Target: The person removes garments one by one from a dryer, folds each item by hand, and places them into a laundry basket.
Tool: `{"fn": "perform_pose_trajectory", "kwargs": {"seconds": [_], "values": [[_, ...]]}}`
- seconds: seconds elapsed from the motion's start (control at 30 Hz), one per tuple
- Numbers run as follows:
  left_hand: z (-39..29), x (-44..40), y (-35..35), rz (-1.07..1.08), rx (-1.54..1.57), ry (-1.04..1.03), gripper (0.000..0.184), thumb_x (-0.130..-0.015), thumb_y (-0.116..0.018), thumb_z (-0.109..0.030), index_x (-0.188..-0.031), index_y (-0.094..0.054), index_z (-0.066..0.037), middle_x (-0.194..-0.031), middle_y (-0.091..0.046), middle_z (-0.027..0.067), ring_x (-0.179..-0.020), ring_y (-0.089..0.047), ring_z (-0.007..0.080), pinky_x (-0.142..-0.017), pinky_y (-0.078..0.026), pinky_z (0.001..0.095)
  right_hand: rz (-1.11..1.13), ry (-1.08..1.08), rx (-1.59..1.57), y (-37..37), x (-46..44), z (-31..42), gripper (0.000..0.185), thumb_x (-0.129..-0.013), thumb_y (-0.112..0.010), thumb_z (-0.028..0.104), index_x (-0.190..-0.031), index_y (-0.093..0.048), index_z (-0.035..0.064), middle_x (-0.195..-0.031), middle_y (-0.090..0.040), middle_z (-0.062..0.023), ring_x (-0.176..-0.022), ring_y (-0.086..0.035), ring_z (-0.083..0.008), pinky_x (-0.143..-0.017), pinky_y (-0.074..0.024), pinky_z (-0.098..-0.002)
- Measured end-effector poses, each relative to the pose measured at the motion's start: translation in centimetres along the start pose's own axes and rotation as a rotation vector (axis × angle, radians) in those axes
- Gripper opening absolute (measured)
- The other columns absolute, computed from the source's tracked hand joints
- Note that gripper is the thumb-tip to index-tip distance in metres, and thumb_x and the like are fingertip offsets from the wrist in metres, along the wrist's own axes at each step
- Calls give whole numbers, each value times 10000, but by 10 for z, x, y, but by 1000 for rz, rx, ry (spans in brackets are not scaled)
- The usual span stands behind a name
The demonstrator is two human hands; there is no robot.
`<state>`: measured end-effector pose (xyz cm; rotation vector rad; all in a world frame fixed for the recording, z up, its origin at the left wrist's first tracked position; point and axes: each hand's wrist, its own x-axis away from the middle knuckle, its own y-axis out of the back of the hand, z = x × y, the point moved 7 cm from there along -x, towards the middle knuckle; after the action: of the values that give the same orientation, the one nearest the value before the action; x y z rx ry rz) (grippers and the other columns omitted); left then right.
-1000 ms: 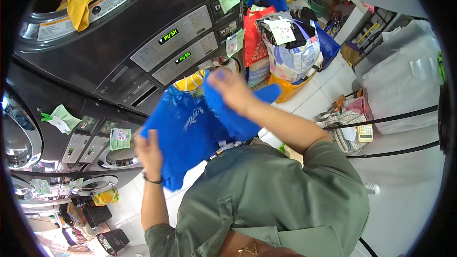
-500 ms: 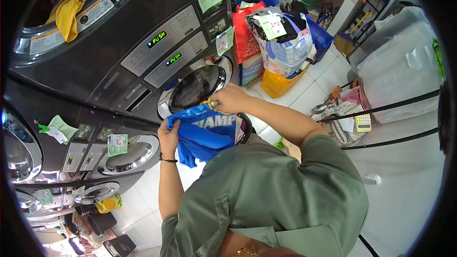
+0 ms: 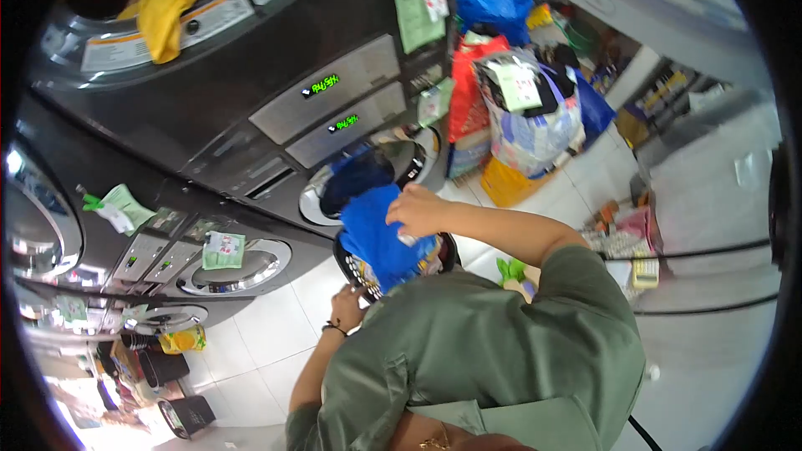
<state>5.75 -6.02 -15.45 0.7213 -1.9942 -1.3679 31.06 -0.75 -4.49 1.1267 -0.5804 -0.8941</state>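
Note:
A blue garment (image 3: 380, 234) hangs bunched over a dark laundry basket (image 3: 341, 260) with a perforated wall. My right hand (image 3: 415, 210) is closed at the garment's right side, fingers curled against the cloth. Low on the basket's left side, my left hand (image 3: 347, 307) holds the rim, a dark beaded bracelet on its wrist. More clothes show inside the basket, partly covered by the blue garment. Just beyond it is the round door of a washing machine (image 3: 422, 159).
Dark stacked machines with lit panels (image 3: 320, 86) fill the left side. A yellow cloth (image 3: 164, 21) hangs from the upper opening. Stuffed laundry bags (image 3: 535, 129) stand on the white tiled floor, upper right. A yellow calculator (image 3: 645, 274) lies at right.
The blue garment, earlier stretched between both hands with lettering showing, is now bunched over the basket. My left hand has let go of it and moved down to the rim. The view has shifted.

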Motion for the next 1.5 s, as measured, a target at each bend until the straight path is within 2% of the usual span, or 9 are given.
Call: {"fn": "perform_pose_trajectory", "kwargs": {"seconds": [0.3,0.5,0.7,0.87,0.93,1.1,1.17,1.33,1.5], "values": [[-11,-12,-22,50,673,265,531,-807,-674,-296,-1300,-555,-137,-1197,-623,118,-1039,-623,266,-876,-489,336,-1370,343,413,380,-113,59,224,-728,-699,227,-945,-666,181,-1050,-622,11,-1036,-537,-223,-861,-344,-437],[1,19,-13,-329,1000,355,482,-805,-732,-260,-1254,-597,-150,-1002,-667,143,-755,-643,255,-727,-513,345,-1294,513,608,432,-219,80,224,-791,-652,264,-993,-673,170,-1079,-639,-52,-1058,-567,-236,-850,-414,-451],[-17,44,125,-650,604,354,556,-767,-771,-197,-1260,-559,-56,-1149,-619,157,-988,-607,260,-849,-477,355,-958,684,-36,341,-178,180,29,-797,-587,131,-790,-583,103,-705,-592,-116,-704,-613,-330,-593,-475,-435],[-48,43,271,-1113,248,200,1032,-656,-836,-149,-1445,-189,7,-1462,-268,236,-1302,-356,385,-1010,-372,458,-688,824,-232,238,-106,208,135,-811,-633,193,-755,-572,86,-678,-590,-78,-647,-612,-290,-546,-473,-417],[-79,31,318,-1321,-36,-264,982,-722,-798,-226,-1458,-161,-102,-1475,-217,256,-1351,-283,452,-1049,-297,551,-548,850,-333,211,-77,214,193,-887,-590,235,-785,-552,76,-705,-586,-93,-655,-605,-292,-576,-464,-424],[-112,-13,308,-742,-431,-633,418,-783,-742,-279,-1131,-605,-94,-1210,-574,168,-1171,-538,330,-948,-422,487,-258,723,-738,174,-21,210,165,-954,-517,199,-893,-557,52,-735,-580,-144,-689,-586,-338,-613,-455,-400],[-106,-32,269,-454,-34,-679,241,-788,-733,-260,-935,-678,-77,-1014,-646,99,-1043,-603,283,-869,-477,380,-402,690,-737,180,-4,198,164,-965,-504,194,-915,-569,52,-738,-579,-146,-694,-585,-331,-634,-460,-379],[-148,-33,175,196,892,-470,356,-783,-727,-115,-1111,-605,-53,-1063,-633,89,-1013,-598,229,-897,-471,343,-231,12,-820,147,8,133,168,-963,-514,193,-1012,-572,43,-842,-610,-117,-813,-613,-222,-744,-466,-327],[-116,-72,195,-134,964,-303,466,-772,-729,-102,-1198,-550,-36,-1152,-621,80,-1028,-604,193,-901,-467,321,-750,-4,-1087,117,25,98,490,-868,-650,241,-1273,-441,60,-1135,-604,-136,-969,-613,-225,-892,-460,-328]]}}
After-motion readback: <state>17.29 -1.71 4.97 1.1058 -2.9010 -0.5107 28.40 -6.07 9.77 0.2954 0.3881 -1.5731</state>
